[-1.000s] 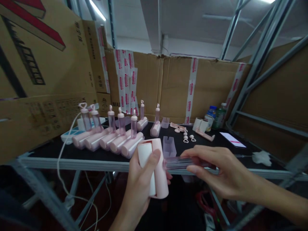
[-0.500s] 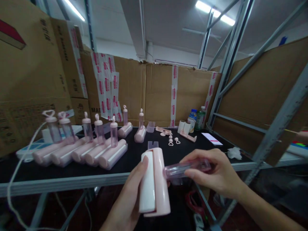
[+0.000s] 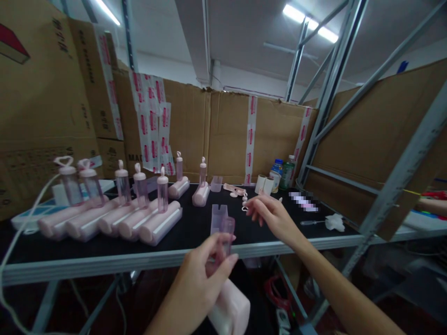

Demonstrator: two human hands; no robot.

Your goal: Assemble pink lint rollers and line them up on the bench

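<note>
My left hand (image 3: 206,274) is closed around the clear pink tube handle (image 3: 228,228) of a lint roller. The roller's pink body (image 3: 230,307) hangs below that hand, tilted and partly hidden. The tube's upper end has no cap on it. Over the table, my right hand (image 3: 275,216) reaches forward with its fingers loosely curled and apart. Its fingertips are at a small heart-shaped cap (image 3: 245,209); whether they touch it is unclear. An open clear pink cover (image 3: 219,217) lies just beyond the handle.
Several capped lint rollers (image 3: 162,223) stand in a row on the left of the black table. Two white rolls (image 3: 264,184), bottles (image 3: 288,173) and pink parts (image 3: 234,190) are farther back. A phone (image 3: 303,201), a screwdriver (image 3: 310,223) and crumpled tissue (image 3: 334,222) lie at right.
The roller in my left hand has turned downward, its tube handle now upright in that hand. My right hand has let go of the tube and moved forward to the heart-shaped caps.
</note>
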